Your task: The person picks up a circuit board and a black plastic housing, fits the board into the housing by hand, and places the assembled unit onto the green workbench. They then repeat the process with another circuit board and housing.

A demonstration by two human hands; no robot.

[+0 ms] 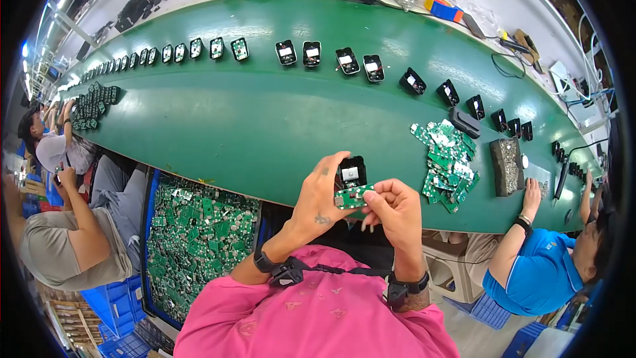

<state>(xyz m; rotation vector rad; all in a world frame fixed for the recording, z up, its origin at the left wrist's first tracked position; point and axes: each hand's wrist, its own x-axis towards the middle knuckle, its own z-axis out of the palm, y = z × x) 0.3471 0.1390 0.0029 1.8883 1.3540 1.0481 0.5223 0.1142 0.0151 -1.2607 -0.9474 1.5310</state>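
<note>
My left hand (319, 197) grips a small black plastic housing (352, 170) with a white part inside, held upright above the near edge of the green belt (252, 119). My right hand (396, 207) pinches a small green circuit board (353, 196) and holds it against the lower end of the housing. Both hands meet in front of my chest, above my pink shirt. A black band sits on each wrist.
A blue bin (199, 238) of green circuit boards stands at my lower left. A pile of boards (447, 156) lies on the belt to my right, beside a dark tray (507, 166). A row of black housings (311, 53) runs along the belt's far side. Other people sit on both sides.
</note>
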